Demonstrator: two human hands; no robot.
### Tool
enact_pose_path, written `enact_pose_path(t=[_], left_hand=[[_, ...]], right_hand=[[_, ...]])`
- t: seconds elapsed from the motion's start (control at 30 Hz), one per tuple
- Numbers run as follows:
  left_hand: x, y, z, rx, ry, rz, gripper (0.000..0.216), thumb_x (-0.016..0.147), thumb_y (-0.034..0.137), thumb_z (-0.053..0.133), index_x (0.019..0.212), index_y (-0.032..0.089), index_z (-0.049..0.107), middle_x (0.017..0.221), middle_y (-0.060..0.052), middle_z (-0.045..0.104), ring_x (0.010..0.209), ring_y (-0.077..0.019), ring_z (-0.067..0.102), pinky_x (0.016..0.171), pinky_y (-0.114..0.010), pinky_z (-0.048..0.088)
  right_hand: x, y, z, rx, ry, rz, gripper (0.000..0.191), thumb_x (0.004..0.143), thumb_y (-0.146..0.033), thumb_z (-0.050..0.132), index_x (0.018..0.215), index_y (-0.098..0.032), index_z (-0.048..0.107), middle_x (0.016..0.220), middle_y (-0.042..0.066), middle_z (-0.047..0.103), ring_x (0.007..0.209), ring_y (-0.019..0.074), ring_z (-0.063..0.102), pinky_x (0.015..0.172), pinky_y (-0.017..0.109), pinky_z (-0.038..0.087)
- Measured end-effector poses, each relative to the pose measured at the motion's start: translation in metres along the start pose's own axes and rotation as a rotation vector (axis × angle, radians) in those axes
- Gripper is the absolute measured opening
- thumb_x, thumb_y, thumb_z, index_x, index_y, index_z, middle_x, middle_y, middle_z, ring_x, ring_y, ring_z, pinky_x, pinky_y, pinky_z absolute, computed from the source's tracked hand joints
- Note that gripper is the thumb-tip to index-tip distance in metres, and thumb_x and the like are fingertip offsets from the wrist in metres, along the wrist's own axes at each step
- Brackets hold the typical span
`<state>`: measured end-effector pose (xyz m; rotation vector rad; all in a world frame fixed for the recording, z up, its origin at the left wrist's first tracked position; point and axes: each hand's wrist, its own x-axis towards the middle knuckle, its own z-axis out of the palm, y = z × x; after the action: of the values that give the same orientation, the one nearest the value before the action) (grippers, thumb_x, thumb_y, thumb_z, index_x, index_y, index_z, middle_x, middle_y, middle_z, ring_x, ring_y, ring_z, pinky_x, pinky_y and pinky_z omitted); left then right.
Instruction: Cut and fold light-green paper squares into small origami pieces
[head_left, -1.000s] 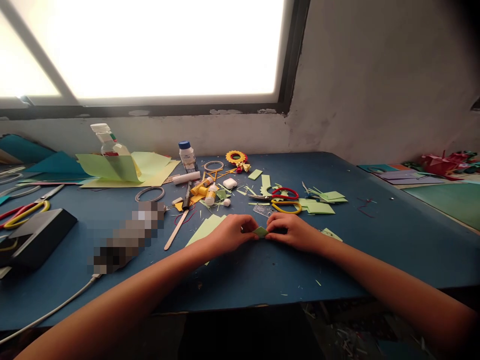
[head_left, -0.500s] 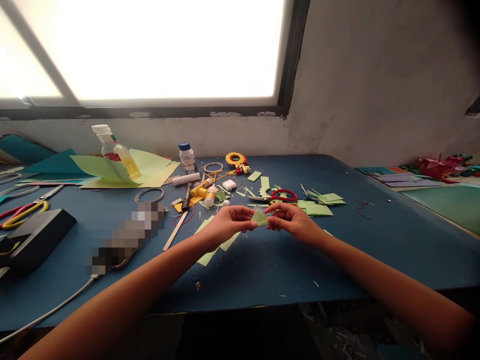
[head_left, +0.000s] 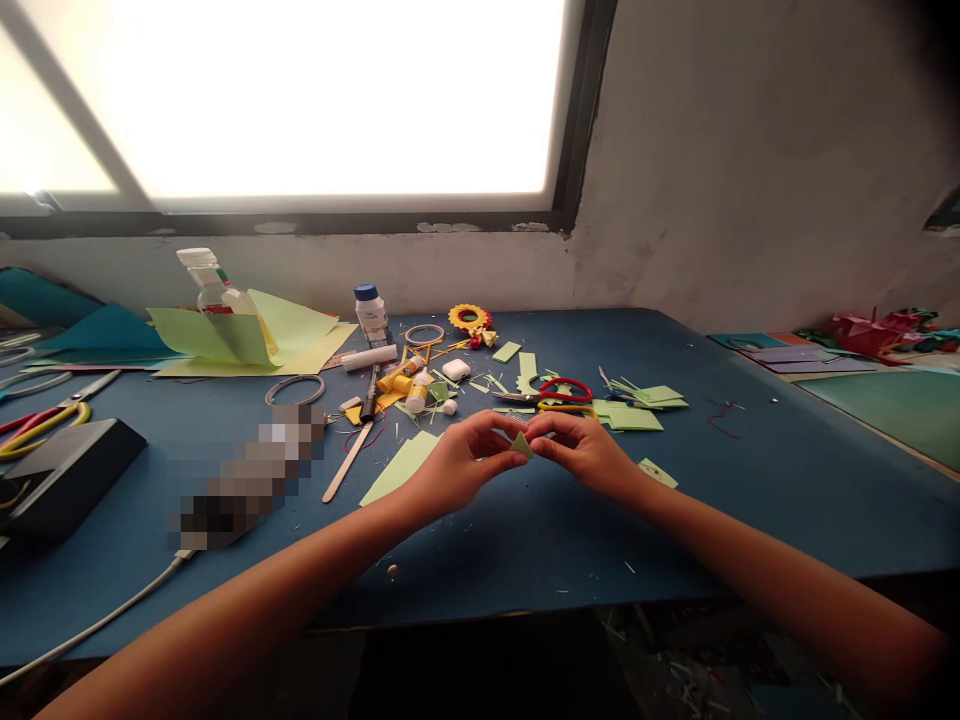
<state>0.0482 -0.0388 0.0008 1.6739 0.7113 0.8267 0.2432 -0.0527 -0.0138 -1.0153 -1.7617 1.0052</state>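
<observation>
My left hand (head_left: 459, 462) and my right hand (head_left: 581, 448) meet just above the blue table (head_left: 750, 470), both pinching one small folded piece of light green paper (head_left: 521, 444) between thumbs and fingertips. The paper shows as a little triangle between the two hands. A light green paper sheet (head_left: 396, 465) lies flat on the table just left of my left hand. Red-and-yellow-handled scissors (head_left: 559, 394) lie right behind my hands, among green paper offcuts (head_left: 637, 408).
Behind the hands lie glue bottles (head_left: 405, 380), a white-capped bottle (head_left: 372, 314), a wooden stick (head_left: 349, 460), a wire ring (head_left: 295, 389) and a yellow paper flower (head_left: 470, 318). Green and yellow sheets around a clear bottle (head_left: 214, 290) lie back left. A black box (head_left: 64, 475) and second scissors (head_left: 45, 418) sit far left.
The hands lifted the small green paper off the table, raised it, then brought it slightly lower and closer together; it now looks folded smaller, into a triangle.
</observation>
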Motion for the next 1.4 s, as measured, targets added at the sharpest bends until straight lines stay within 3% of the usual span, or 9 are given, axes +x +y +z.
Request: enact_pose_path(t=[0.1, 0.2, 0.37, 0.57, 0.77, 0.9, 1.2, 1.4], left_hand=[[0.0, -0.004, -0.001, 0.226, 0.132, 0.113, 0.021, 0.075, 0.029, 0.069, 0.091, 0.016, 0.063, 0.097, -0.005, 0.061, 0.076, -0.0135, 0.061, 0.071, -0.028, 0.051], [0.0, -0.006, -0.002, 0.398, 0.219, 0.123, 0.02, 0.074, 0.032, 0.07, 0.086, 0.017, 0.065, 0.087, -0.004, 0.063, 0.078, -0.0158, 0.061, 0.069, -0.028, 0.051], [-0.001, -0.003, 0.001, 0.29, 0.156, 0.052, 0.023, 0.071, 0.031, 0.072, 0.087, 0.016, 0.066, 0.082, -0.003, 0.069, 0.072, -0.0154, 0.065, 0.068, -0.027, 0.054], [-0.002, 0.001, 0.003, 0.218, 0.213, 0.031, 0.022, 0.075, 0.031, 0.068, 0.089, 0.014, 0.068, 0.084, -0.005, 0.072, 0.077, -0.0174, 0.067, 0.072, -0.028, 0.056], [-0.003, 0.0, 0.0, 0.317, 0.219, 0.067, 0.02, 0.076, 0.029, 0.067, 0.09, 0.016, 0.072, 0.085, -0.004, 0.074, 0.077, -0.0193, 0.068, 0.072, -0.027, 0.056], [-0.004, 0.002, 0.001, 0.37, 0.167, 0.086, 0.018, 0.079, 0.027, 0.064, 0.091, 0.017, 0.073, 0.087, -0.004, 0.074, 0.078, -0.0191, 0.069, 0.074, -0.027, 0.055], [-0.004, 0.001, 0.003, 0.306, 0.167, 0.006, 0.026, 0.077, 0.035, 0.066, 0.093, 0.017, 0.074, 0.083, -0.004, 0.074, 0.076, -0.0201, 0.067, 0.065, -0.025, 0.053], [-0.006, 0.001, 0.003, 0.422, 0.176, 0.037, 0.025, 0.08, 0.036, 0.062, 0.086, 0.016, 0.076, 0.072, -0.003, 0.073, 0.064, -0.0164, 0.063, 0.057, -0.022, 0.047]], right_hand=[[-0.002, -0.002, 0.003, 0.017, -0.072, 0.024, 0.027, 0.076, -0.041, 0.067, 0.093, -0.021, 0.069, 0.096, 0.004, 0.068, 0.089, 0.02, 0.062, 0.078, 0.032, 0.049], [-0.002, -0.003, 0.004, 0.057, -0.048, 0.055, 0.027, 0.076, -0.042, 0.067, 0.091, -0.02, 0.071, 0.084, 0.003, 0.068, 0.073, 0.0162, 0.061, 0.068, 0.029, 0.05], [0.002, 0.001, 0.007, 0.249, 0.12, 0.108, 0.027, 0.071, -0.042, 0.071, 0.085, -0.019, 0.07, 0.082, 0.003, 0.069, 0.073, 0.016, 0.063, 0.065, 0.029, 0.051], [0.003, 0.005, 0.012, 0.415, 0.138, 0.154, 0.024, 0.071, -0.037, 0.073, 0.084, -0.019, 0.063, 0.084, 0.003, 0.07, 0.08, 0.0172, 0.066, 0.068, 0.029, 0.053], [0.001, 0.0, 0.011, 0.282, 0.135, 0.108, 0.032, 0.067, -0.038, 0.075, 0.09, -0.019, 0.066, 0.084, 0.004, 0.07, 0.076, 0.0175, 0.065, 0.069, 0.031, 0.053], [-0.001, -0.003, 0.009, 0.132, 0.119, 0.093, 0.025, 0.07, -0.041, 0.072, 0.081, -0.019, 0.071, 0.074, 0.001, 0.068, 0.07, 0.0158, 0.061, 0.068, 0.03, 0.05], [0.001, 0.0, 0.011, 0.119, 0.117, -0.019, 0.021, 0.073, -0.043, 0.071, 0.076, -0.022, 0.073, 0.081, 0.004, 0.068, 0.079, 0.019, 0.063, 0.076, 0.033, 0.051], [-0.002, -0.006, 0.015, -0.011, 0.24, -0.006, 0.024, 0.072, -0.044, 0.071, 0.08, -0.022, 0.071, 0.086, 0.004, 0.072, 0.081, 0.0219, 0.065, 0.075, 0.035, 0.053]])
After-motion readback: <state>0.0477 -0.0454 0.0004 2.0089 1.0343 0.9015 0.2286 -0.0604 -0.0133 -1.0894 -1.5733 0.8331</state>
